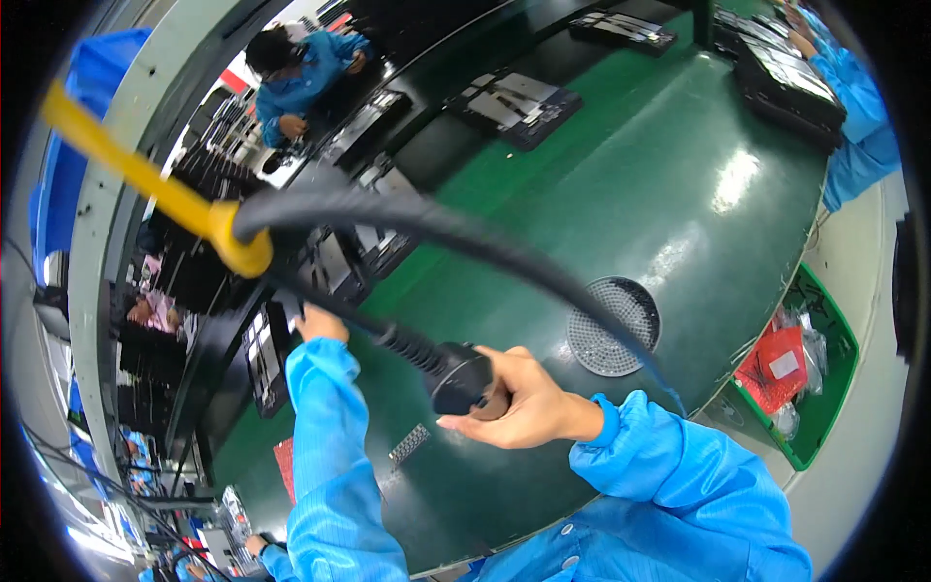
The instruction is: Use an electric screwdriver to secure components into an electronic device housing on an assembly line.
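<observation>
Tool (464,376), black and cabled, sits near centre, gripped in the right hand (514,403). Left hand (320,323) reaches far left toward a dark tray (267,354); its fingers are hidden.

At the centre of the frame we see a black tool (464,378) with a black ribbed cable (456,233), looped through a bright yellow hanger (208,223) at the upper left. Both our sleeves (330,456) at the lower edge are bright blue. The table (621,175) is dark glossy green with white glare patches. Right of centre lies a grey round tray (613,325) patterned with small dots; below centre, a small grey dotted strip (408,444). At the right edge stands a green bin (819,388) holding a red packet (776,367).
</observation>
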`<state>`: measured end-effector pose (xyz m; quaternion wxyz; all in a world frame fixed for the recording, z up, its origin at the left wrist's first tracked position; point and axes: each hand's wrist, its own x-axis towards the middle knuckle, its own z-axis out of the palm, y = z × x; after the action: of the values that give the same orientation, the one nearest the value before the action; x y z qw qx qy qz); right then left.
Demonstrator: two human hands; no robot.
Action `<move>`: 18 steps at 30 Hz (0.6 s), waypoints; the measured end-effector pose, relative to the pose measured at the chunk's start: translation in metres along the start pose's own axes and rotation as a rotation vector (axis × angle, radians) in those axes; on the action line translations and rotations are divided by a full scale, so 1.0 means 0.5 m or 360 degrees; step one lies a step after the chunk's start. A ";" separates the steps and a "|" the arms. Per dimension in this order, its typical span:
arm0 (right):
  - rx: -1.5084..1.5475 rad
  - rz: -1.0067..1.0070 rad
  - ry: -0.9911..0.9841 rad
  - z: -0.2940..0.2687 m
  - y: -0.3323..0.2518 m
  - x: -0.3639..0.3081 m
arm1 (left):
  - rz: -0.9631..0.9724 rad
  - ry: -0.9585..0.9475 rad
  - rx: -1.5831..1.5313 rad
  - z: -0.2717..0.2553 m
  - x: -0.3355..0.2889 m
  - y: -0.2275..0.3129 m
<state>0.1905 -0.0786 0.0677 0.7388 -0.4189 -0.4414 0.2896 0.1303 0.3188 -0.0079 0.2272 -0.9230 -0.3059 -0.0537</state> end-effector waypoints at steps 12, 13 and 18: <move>-0.0161 -0.0151 0.0160 -0.007 0.048 0.001 | -0.0231 0.0792 -0.0381 -0.187 -0.048 -0.074; -0.0160 -0.0142 0.0157 -0.008 0.048 0.001 | -0.0224 0.0896 -0.0440 -0.209 -0.056 -0.078; -0.0149 -0.0224 0.0270 -0.011 0.033 -0.001 | -0.0201 0.1228 -0.0639 -0.308 -0.137 -0.106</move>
<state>0.1941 -0.0733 0.0516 0.7716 -0.4440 -0.4187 0.1795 0.0501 0.2497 0.1335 0.1373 -0.8407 -0.2380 -0.4666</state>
